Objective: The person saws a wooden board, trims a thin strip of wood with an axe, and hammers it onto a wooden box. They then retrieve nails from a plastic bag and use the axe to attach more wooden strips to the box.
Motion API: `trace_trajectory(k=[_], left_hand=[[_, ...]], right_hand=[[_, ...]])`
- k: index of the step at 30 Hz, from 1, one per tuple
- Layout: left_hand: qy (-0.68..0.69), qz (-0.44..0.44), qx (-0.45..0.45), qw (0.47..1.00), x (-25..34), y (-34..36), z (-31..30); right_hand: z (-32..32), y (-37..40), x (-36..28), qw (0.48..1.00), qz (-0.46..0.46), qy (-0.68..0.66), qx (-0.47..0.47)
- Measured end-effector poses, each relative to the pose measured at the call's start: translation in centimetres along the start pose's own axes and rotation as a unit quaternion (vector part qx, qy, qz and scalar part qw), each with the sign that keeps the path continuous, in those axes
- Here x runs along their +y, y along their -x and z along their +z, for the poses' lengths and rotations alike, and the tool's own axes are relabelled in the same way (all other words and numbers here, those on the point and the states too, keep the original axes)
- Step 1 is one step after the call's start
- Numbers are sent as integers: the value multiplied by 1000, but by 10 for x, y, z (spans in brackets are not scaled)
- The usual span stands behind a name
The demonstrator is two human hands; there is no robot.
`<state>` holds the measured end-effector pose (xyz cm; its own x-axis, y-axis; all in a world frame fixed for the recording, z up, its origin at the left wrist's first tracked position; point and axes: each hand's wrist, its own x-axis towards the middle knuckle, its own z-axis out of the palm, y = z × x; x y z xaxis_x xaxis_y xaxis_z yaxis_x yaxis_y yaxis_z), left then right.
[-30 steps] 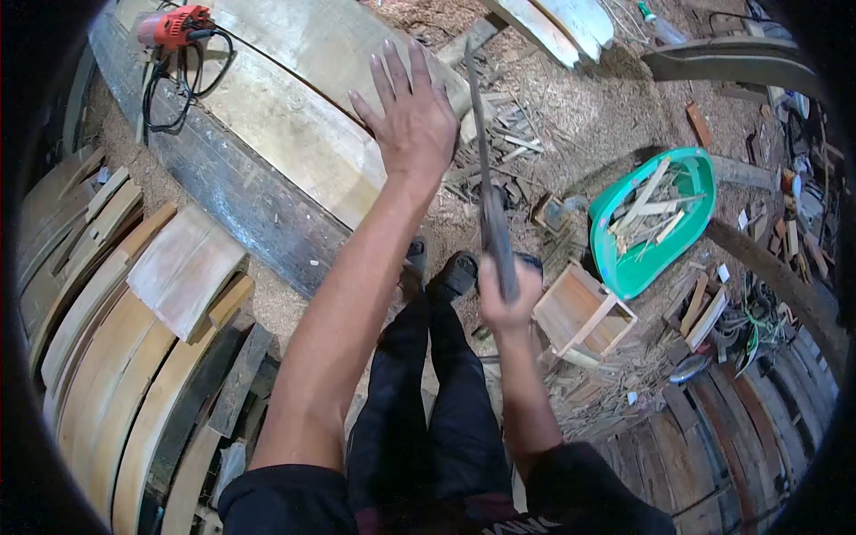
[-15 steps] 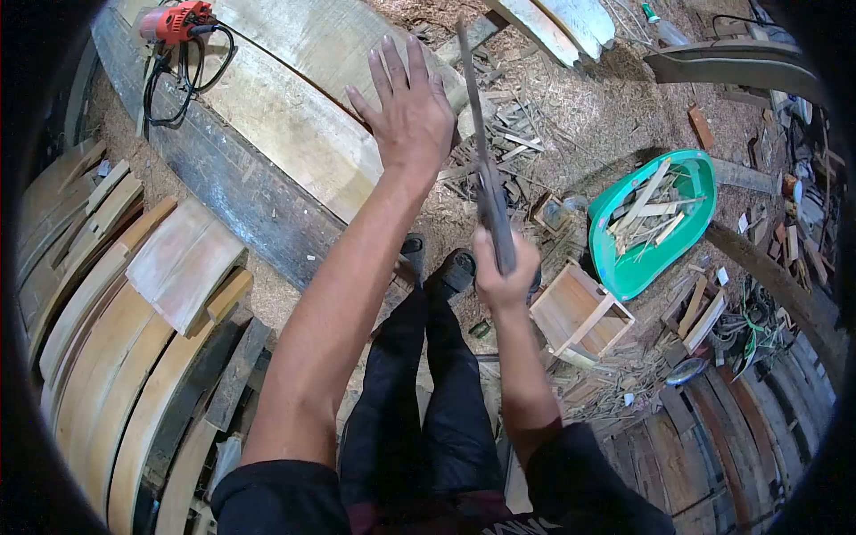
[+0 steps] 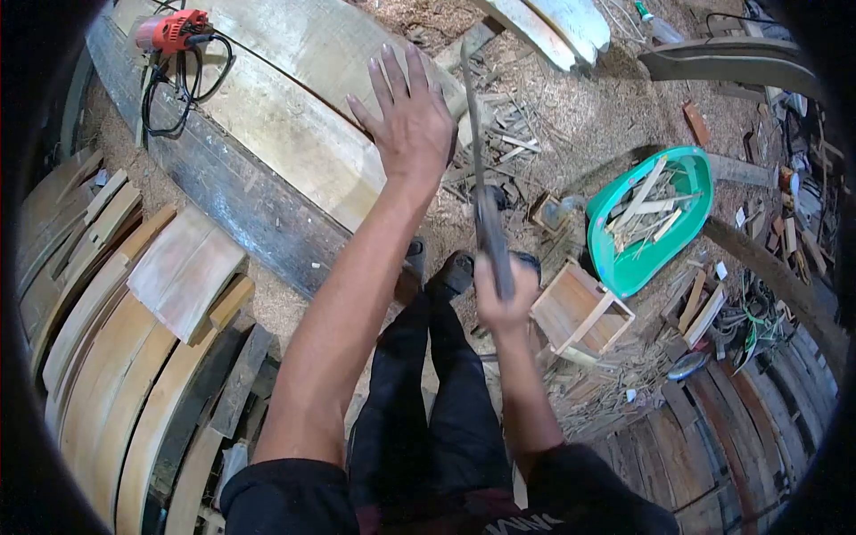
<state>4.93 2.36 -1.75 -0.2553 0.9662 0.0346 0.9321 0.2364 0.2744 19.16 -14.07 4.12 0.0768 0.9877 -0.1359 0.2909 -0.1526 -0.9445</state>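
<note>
Left hand flat on a board, right hand gripping a long-bladed tool at the board's near end.
The left hand (image 3: 415, 134) presses palm-down with fingers apart on the pale board (image 3: 321, 53), which lies beside a second board (image 3: 290, 134) on a dark, worn support (image 3: 223, 183). The right hand (image 3: 506, 294) is closed around the grip end of the long-bladed tool (image 3: 491, 232), seen nearly edge-on; its blade stands alongside the board's end, contact undetermined. A red power tool (image 3: 181, 31) sits at upper left. A green tub (image 3: 635, 275) containing wood scraps (image 3: 655, 207) stands at right, just beside a wooden box (image 3: 571, 308).
</note>
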Motion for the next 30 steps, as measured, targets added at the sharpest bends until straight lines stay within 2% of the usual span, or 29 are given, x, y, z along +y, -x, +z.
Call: trace_trajectory(k=[2, 3, 6, 7, 11, 13, 15, 18, 19, 20, 21, 22, 26, 30], left_hand=[[-1, 2, 1, 1000, 0, -3, -2], [3, 1, 9, 1000, -1, -4, -2], [19, -9, 9, 1000, 4, 0, 1], [22, -12, -3, 1000, 7, 5, 0], [23, -2, 20, 1000, 7, 2, 2], [41, -3, 15, 999, 7, 2, 1], [54, -7, 17, 998, 7, 3, 0], [80, -8, 14, 997, 6, 2, -1], [86, -10, 16, 996, 5, 2, -1], [85, -10, 19, 996, 4, 1, -1], [85, -11, 23, 996, 3, 0, 0], [86, -13, 25, 996, 3, 2, 1], [69, -22, 15, 997, 5, -3, -3], [54, -16, 8, 998, 5, 6, -2]], right_hand=[[18, -44, -4, 996, 86, -35, 11], [21, -50, 3, 995, 93, -41, 12], [6, -33, -8, 998, 66, -7, 12], [2, -32, -13, 995, 99, -11, 19], [16, -30, 9, 999, 37, -9, 32], [18, -32, 18, 970, 92, -223, 37], [14, -35, 37, 891, 156, -427, 3], [11, -42, 52, 785, 185, -591, 1], [15, -40, 52, 818, 168, -550, 14], [16, -32, 49, 911, 143, -386, 27], [14, -29, 20, 971, 113, -207, 38], [10, -20, 1, 996, 80, -17, 47], [11, 11, 6, 997, 9, 5, 76], [11, -46, 3, 989, 117, -77, 38]])
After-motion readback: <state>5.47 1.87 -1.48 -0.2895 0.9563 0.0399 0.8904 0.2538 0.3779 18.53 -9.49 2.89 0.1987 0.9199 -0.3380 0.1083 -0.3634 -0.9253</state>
